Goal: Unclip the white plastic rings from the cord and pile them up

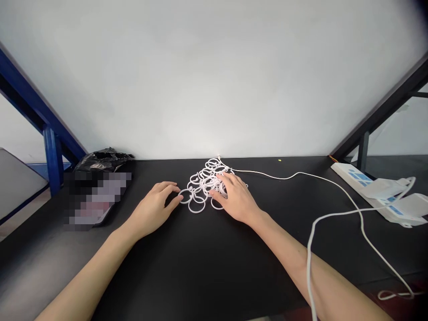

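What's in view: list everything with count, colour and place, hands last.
ring pile: many rings, white, mid-table near the wall
cord lengths: two visible, white, right side
power strip: one, white and blue, far right
plug-like blocks: two, white, at the strip
plastic bag: one, black, left by the wall
pixelated patch: contents unclear, before the bag
frames: one blue, left; one dark, right
speck: one, yellow, at the wall's base
table: one, black, below
wall: one, light grey, behind
left hand: one, bare, at the pile's left edge
right hand: one, bare, over the pile's right side
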`<action>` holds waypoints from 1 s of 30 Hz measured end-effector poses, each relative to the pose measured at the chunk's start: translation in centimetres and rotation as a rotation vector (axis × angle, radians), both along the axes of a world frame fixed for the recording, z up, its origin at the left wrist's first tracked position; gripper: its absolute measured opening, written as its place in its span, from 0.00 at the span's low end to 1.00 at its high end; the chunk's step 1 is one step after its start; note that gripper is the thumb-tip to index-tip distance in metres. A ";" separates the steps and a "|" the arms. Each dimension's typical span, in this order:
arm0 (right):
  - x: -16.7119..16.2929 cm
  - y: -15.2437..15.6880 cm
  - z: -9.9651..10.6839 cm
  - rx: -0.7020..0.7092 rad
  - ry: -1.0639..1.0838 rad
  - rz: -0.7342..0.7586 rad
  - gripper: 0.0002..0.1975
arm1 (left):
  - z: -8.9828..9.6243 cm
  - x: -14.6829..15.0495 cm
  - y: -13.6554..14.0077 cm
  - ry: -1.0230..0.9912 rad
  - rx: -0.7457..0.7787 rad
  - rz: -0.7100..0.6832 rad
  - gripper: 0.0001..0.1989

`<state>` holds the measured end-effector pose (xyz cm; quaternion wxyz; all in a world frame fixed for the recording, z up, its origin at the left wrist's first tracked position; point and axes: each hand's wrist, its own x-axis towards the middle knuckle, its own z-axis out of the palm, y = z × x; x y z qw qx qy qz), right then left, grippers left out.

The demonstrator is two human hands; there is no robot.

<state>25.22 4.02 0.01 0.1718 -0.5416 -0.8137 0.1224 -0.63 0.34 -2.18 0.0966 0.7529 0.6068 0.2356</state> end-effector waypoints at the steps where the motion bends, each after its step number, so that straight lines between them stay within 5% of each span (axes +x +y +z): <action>1: 0.0 -0.1 0.1 0.000 -0.001 0.005 0.37 | 0.1 0.1 0.0 0.003 0.006 -0.004 0.17; 14: -1.2 -0.7 0.2 0.215 0.088 -0.030 0.28 | 0.0 1.6 0.9 0.056 0.115 0.099 0.12; 22: -2.5 -2.2 0.6 0.352 0.320 0.220 0.17 | 1.5 2.9 -0.6 -0.027 0.203 0.119 0.13; 30: -3.7 -3.5 0.5 0.281 0.477 0.426 0.17 | 2.1 3.6 -1.5 0.048 0.380 -0.017 0.18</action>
